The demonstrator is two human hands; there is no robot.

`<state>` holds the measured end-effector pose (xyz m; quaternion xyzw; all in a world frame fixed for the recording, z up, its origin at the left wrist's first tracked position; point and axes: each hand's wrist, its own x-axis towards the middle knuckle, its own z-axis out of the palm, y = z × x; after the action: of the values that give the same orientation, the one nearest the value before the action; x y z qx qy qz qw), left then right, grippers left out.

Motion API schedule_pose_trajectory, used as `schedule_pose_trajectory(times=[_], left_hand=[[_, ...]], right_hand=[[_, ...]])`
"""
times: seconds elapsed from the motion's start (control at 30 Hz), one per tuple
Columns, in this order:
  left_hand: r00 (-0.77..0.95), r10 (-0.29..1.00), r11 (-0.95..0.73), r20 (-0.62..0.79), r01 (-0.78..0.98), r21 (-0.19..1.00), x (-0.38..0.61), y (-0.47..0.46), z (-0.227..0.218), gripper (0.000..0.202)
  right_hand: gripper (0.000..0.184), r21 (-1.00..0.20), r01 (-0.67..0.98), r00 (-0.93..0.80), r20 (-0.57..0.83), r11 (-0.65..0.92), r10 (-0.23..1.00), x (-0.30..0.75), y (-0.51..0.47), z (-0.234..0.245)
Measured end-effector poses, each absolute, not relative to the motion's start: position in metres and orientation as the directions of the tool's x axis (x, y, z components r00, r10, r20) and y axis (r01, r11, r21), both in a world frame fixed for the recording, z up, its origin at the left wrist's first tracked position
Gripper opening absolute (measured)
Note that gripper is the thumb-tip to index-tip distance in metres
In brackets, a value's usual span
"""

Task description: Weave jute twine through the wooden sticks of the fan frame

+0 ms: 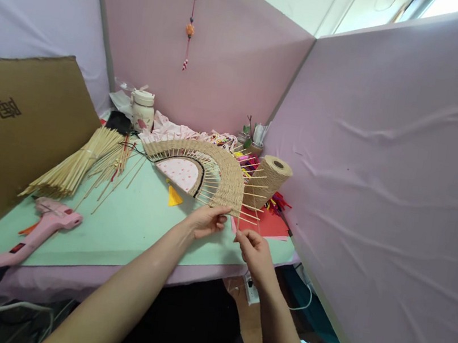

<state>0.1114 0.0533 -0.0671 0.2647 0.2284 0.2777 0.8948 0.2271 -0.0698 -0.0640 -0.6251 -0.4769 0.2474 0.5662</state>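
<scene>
A half-round woven fan (231, 180) with thin sticks poking out around its rim is held up over the table. Its core is a pink dotted half-circle (181, 172) edged in black, and a yellow tassel (174, 196) hangs below. My left hand (207, 221) grips the fan's lower right corner, thumb on the weave. Just to the right, my right hand (255, 250) pinches a strand of paper cord (238, 223) near the fan's edge. Behind the fan's right side stands a roll of tan paper cord (268, 180).
A pink glue gun (42, 229) lies at the table's front left, its cable over the edge. Beside a cardboard sheet (15, 128) rests a bundle of sticks (77, 163), with loose ones nearby. A white bottle (142, 110) stands behind. Red paper (266, 223) lies under the roll.
</scene>
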Motion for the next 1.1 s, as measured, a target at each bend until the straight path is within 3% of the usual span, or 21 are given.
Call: schedule_pose_trajectory(times=[0.27, 0.43, 0.63, 0.8, 0.97, 1.1], left_hand=[[0.747, 0.634, 0.674, -0.201, -0.405, 0.618, 0.114, 0.045, -0.065, 0.012], [0.799, 0.557, 0.711, -0.227, -0.317, 0.628, 0.109, 0.048, -0.062, 0.014], [0.792, 0.562, 0.714, -0.238, -0.319, 0.623, 0.108, 0.05, -0.065, 0.017], [0.786, 0.537, 0.768, -0.305, -0.306, 0.563, 0.11, 0.043, -0.064, 0.018], [0.826, 0.438, 0.847, -0.354, -0.247, 0.471, 0.107, 0.035, -0.065, 0.002], [0.806, 0.438, 0.842, -0.397, -0.213, 0.496, 0.101, 0.034, -0.066, 0.012]], right_hand=[[0.028, -0.835, 0.519, 0.244, 0.351, 0.184, 0.904, 0.203, -0.077, -0.056], [0.028, -0.856, 0.497, 0.267, 0.306, 0.141, 0.914, 0.218, -0.072, -0.071], [0.032, -0.919, 0.386, 0.411, 0.244, 0.074, 0.879, 0.24, -0.052, -0.086], [0.03, -0.914, 0.386, 0.513, 0.324, 0.123, 0.795, 0.248, -0.041, -0.089], [0.028, -0.903, 0.41, 0.506, 0.342, 0.127, 0.792, 0.248, -0.039, -0.088], [0.029, -0.905, 0.415, 0.479, 0.303, 0.092, 0.824, 0.251, -0.042, -0.089]])
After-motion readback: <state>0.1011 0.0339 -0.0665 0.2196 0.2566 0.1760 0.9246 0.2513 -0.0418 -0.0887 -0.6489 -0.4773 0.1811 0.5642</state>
